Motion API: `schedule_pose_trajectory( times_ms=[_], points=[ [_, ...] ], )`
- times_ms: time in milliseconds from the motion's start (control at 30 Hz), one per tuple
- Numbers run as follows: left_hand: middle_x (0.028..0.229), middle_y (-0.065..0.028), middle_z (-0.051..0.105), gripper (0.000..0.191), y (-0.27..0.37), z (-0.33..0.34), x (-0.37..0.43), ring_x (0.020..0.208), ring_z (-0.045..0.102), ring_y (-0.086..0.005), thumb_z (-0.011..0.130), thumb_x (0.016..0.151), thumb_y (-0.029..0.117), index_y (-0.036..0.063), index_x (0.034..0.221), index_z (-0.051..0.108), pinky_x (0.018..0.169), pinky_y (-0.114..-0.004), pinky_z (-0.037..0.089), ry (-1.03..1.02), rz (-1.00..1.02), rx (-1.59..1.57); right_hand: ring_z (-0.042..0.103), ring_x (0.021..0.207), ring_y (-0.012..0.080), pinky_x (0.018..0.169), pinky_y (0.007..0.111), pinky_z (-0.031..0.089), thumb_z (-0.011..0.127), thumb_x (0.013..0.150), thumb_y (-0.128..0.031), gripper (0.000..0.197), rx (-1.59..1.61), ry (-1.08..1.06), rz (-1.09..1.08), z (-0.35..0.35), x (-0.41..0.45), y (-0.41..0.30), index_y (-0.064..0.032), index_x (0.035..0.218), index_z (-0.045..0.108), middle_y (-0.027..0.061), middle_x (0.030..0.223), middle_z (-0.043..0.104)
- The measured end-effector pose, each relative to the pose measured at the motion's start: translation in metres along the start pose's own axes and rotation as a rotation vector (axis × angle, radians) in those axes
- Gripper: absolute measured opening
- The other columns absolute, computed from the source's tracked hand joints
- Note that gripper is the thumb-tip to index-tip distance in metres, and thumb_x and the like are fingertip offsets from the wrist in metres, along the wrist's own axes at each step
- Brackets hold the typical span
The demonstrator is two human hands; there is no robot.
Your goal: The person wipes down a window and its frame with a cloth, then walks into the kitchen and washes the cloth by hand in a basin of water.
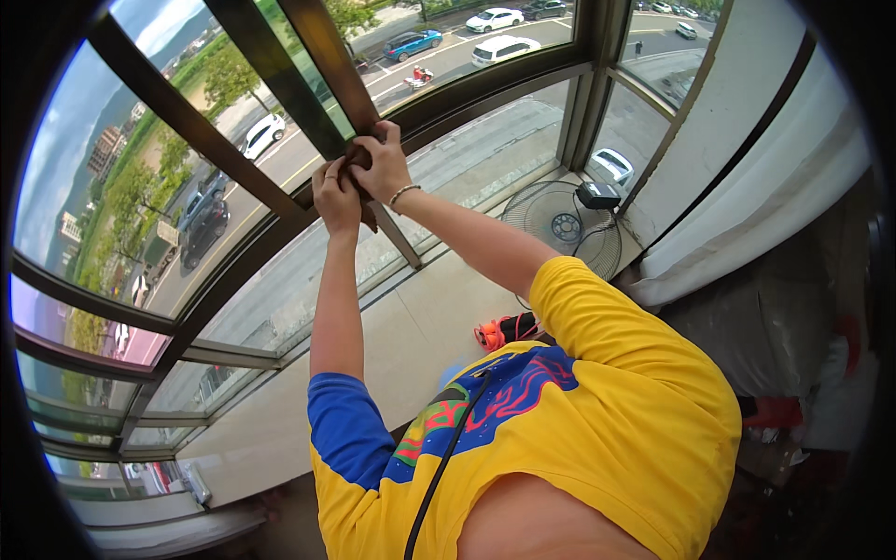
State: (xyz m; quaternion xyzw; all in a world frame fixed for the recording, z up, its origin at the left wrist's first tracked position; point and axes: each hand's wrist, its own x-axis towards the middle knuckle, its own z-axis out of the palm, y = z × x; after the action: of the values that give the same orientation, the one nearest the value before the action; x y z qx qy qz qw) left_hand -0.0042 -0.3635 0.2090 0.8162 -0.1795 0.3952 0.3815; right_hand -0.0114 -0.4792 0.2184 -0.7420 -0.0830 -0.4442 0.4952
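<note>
Both my hands are raised to the dark metal frame of a sliding window [301, 77]. My left hand [337, 196], with a ring on one finger, has its fingers bent around a dark brown piece at the foot of the upright frame bars. My right hand [381, 162], with a bracelet at the wrist, presses its fingertips on the same spot from the right. A ragged end of the brown cloth-like piece [369, 218] hangs below my hands. Whether it is one cloth or several pieces cannot be told, as my fingers cover most of it.
A pale window ledge [413, 315] runs below the panes. A round wire fan guard [532, 217] and a black box-shaped device [597, 195] with a cable stand at the corner. An orange-red cord [492, 334] lies near my body. A white curtain [756, 231] hangs on the right.
</note>
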Motion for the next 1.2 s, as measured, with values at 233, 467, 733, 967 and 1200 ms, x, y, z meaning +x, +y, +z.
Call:
schedule_pose_trajectory(
  times_ms=[233, 467, 733, 967, 1200],
  points=[
    [0.111, -0.0093, 0.056, 0.026, -0.021, 0.032, -0.04, 0.101, 0.056, -0.0229, 0.061, 0.091, 0.015, 0.0079, 0.116, 0.065, 0.086, -0.034, 0.047, 0.189, -0.225, -0.176, 0.052, 0.103, 0.0369, 0.09, 0.042, 0.047, 0.064, 0.074, -0.001, 0.034, -0.014, 0.131, 0.067, 0.021, -0.033, -0.005, -0.0067, 0.107, 0.063, 0.0155, 0.115, 0.052],
    [0.129, -0.0129, 0.053, 0.047, -0.009, 0.023, -0.068, 0.114, 0.056, -0.025, 0.07, 0.083, 0.008, 0.0044, 0.128, 0.057, 0.091, -0.033, 0.05, 0.164, -0.117, -0.127, 0.06, 0.096, 0.0321, 0.086, 0.038, 0.051, 0.064, 0.07, 0.0, 0.029, 0.099, 0.126, 0.197, 0.023, -0.037, -0.004, -0.0062, 0.098, 0.068, 0.0118, 0.104, 0.061],
    [0.13, -0.013, 0.047, 0.052, -0.023, 0.012, -0.069, 0.118, 0.051, -0.0261, 0.069, 0.085, 0.013, 0.006, 0.134, 0.05, 0.098, -0.036, 0.045, 0.242, -0.095, 0.064, 0.056, 0.104, 0.033, 0.087, 0.037, 0.051, 0.066, 0.071, 0.006, 0.036, 0.26, -0.102, 0.063, 0.035, -0.047, -0.004, -0.0055, 0.105, 0.062, 0.0139, 0.114, 0.05],
    [0.125, -0.0113, 0.052, 0.042, -0.016, 0.048, -0.062, 0.108, 0.058, -0.0227, 0.065, 0.087, 0.006, 0.0021, 0.128, 0.056, 0.091, -0.031, 0.051, 0.288, -0.161, -0.105, 0.056, 0.102, 0.0345, 0.085, 0.039, 0.051, 0.067, 0.074, 0.003, 0.032, 0.18, -0.039, -0.037, 0.012, -0.036, 0.017, -0.0061, 0.104, 0.059, 0.015, 0.114, 0.048],
    [0.117, -0.0118, 0.057, 0.039, 0.024, 0.097, -0.055, 0.105, 0.059, -0.0264, 0.067, 0.086, 0.009, 0.0041, 0.124, 0.06, 0.09, -0.034, 0.05, 0.27, -0.045, 0.048, 0.056, 0.102, 0.0332, 0.086, 0.037, 0.051, 0.066, 0.072, 0.006, 0.038, 0.115, -0.032, -0.048, -0.034, -0.014, 0.057, -0.0072, 0.107, 0.057, 0.0138, 0.116, 0.047]
  ],
)
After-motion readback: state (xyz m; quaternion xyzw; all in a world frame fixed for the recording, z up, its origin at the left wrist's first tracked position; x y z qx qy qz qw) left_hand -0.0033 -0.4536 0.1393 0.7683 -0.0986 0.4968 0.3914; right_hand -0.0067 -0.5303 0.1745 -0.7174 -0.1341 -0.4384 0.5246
